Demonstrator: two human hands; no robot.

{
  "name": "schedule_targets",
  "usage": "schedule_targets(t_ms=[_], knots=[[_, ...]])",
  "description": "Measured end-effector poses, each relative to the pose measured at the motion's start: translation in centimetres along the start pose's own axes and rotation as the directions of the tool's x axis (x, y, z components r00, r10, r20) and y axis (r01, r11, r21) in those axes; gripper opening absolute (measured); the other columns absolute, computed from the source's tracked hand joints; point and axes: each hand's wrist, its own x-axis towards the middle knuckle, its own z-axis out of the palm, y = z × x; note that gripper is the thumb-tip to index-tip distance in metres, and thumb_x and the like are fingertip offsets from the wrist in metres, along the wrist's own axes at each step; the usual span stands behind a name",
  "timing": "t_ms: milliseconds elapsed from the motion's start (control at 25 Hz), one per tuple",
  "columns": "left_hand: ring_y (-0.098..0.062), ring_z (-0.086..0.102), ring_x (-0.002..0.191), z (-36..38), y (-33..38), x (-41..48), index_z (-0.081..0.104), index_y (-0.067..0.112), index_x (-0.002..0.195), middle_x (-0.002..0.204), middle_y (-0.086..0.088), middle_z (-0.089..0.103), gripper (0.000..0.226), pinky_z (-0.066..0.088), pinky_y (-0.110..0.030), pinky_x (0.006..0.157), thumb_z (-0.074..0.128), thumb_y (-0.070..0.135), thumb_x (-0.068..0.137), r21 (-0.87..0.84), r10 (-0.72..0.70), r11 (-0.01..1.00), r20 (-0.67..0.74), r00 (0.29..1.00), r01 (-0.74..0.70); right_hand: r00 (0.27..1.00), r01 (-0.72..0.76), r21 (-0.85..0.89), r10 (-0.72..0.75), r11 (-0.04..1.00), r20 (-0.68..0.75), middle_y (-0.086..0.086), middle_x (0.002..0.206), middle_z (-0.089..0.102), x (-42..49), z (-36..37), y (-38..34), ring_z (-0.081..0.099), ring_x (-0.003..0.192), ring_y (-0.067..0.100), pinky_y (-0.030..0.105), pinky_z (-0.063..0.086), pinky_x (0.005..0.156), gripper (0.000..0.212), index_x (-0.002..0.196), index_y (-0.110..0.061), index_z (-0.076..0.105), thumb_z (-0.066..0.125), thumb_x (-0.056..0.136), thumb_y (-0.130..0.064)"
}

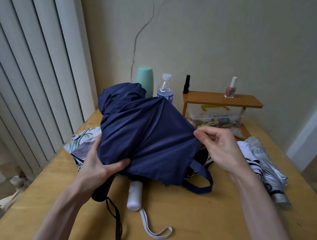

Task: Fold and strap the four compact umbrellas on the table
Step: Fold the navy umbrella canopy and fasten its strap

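Mid-fold on navy umbrella, 1 of 4, held up over the table centre-left.
- Gripping it low with left hand: fingers and thumb curled round the bunched canopy base, right above the black handle.
- Pinching a canopy edge with right hand: thumb and forefinger closed on the cloth, other fingers loosely curled, panel drawn taut out to the right.
- Long axis: handle near and low-left, tip far and raised, pointing at the wall by the green cup and water bottle.
- Closure strap hanging off the lower right hem, just below the right hand, so nearer to it than to the left. Not yet wrapped.
- Likely next: lay the pulled panel round the shaft, then fetch the strap with the right.
- Room: open table toward the body; left edge close beside the left wrist; shelf beyond the right hand.
- Clutter underneath: floral umbrella to the left, white handle directly below, silver umbrella well to the right. All loose-looking, none visibly strapped.
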Motion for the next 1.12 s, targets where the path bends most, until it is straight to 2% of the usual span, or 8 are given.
schedule_targets(t_ms=[160,320,480,640,800,920,1040,1120], knots=[[-0.006,0.069,0.120,0.0,0.1,0.0,0.046,0.028,0.153,0.137,0.009,0.067,0.118,0.054,-0.038,0.106,0.099,0.044,0.048,-0.035,-0.018,0.999,-0.013,1.000,0.017,0.995,-0.024,0.152,0.038,0.988,-0.091,0.002,0.091,0.082,0.2,0.0,-0.3,0.075,0.084,0.007,0.018,0.057,0.072,0.006,0.097,-0.014,0.077,0.072,0.095,-0.017],[-0.002,0.070,0.112,-0.1,0.8,-0.4,0.049,0.028,0.147,0.129,0.013,0.069,0.116,0.056,-0.028,0.096,0.096,0.045,0.042,-0.054,-0.031,0.998,-0.003,1.000,0.031,0.992,-0.053,0.118,0.065,0.992,-0.105,0.002,0.081,0.080,0.0,-0.4,-0.3,0.070,0.072,0.007,0.019,0.055,0.065,0.011,0.089,-0.011,0.076,0.077,0.090,-0.022],[-0.004,0.073,0.105,-0.4,1.0,-0.6,0.050,0.028,0.142,0.124,0.009,0.071,0.111,0.059,-0.017,0.078,0.095,0.041,0.041,-0.072,-0.030,0.997,0.030,0.999,0.032,0.998,-0.065,0.102,0.066,0.993,-0.011,0.003,0.096,0.080,-0.2,-1.0,-0.2,0.072,0.089,0.012,0.024,0.058,0.077,0.026,0.094,-0.013,0.079,0.068,0.091,-0.036],[-0.010,0.075,0.102,-0.7,1.0,-0.6,0.050,0.019,0.146,0.128,0.000,0.069,0.115,0.060,-0.020,0.073,0.096,0.041,0.043,-0.068,-0.038,0.997,0.042,0.998,0.041,0.998,-0.058,0.169,0.052,0.984,0.040,0.005,0.108,0.080,-0.3,-0.5,-0.5,0.075,0.101,0.017,0.030,0.061,0.090,0.028,0.105,-0.011,0.078,0.059,0.101,-0.031],[-0.011,0.075,0.096,-0.7,1.0,-0.7,0.051,0.015,0.143,0.125,-0.002,0.069,0.114,0.060,-0.021,0.068,0.094,0.042,0.042,-0.058,-0.043,0.997,0.037,0.998,0.045,0.998,-0.069,0.208,0.065,0.976,0.025,0.006,0.098,0.080,-0.3,-0.6,-0.5,0.074,0.090,0.017,0.025,0.060,0.078,0.023,0.096,-0.011,0.074,0.080,0.081,-0.027],[-0.010,0.076,0.093,-0.6,1.2,-0.7,0.049,0.017,0.144,0.128,-0.005,0.067,0.115,0.060,-0.021,0.066,0.094,0.041,0.041,-0.068,-0.046,0.997,0.034,0.998,0.048,0.996,-0.082,0.182,0.086,0.980,-0.011,0.005,0.097,0.080,-0.2,-1.0,-0.2,0.074,0.091,0.018,0.027,0.059,0.080,0.024,0.093,-0.011,0.076,0.083,0.075,-0.026],[-0.014,0.077,0.092,-0.4,1.1,-0.7,0.050,0.019,0.146,0.128,-0.007,0.067,0.118,0.062,-0.023,0.064,0.095,0.039,0.039,-0.098,-0.071,0.993,0.009,0.997,0.072,0.995,-0.096,0.183,0.093,0.978,0.024,0.006,0.105,0.081,-0.3,-1.0,-0.2,0.075,0.101,0.019,0.027,0.060,0.087,0.021,0.100,-0.010,0.079,0.076,0.084,-0.024],[-0.012,0.076,0.098,-0.4,1.0,-0.7,0.050,0.021,0.146,0.129,-0.004,0.067,0.121,0.063,-0.023,0.070,0.098,0.041,0.037,-0.101,-0.080,0.992,-0.006,0.997,0.079,0.994,-0.112,0.212,0.112,0.971,0.009,0.006,0.109,0.080,-0.2,-0.5,-0.4,0.074,0.107,0.019,0.025,0.059,0.090,0.018,0.106,-0.010,0.079,0.072,0.093,-0.019]])
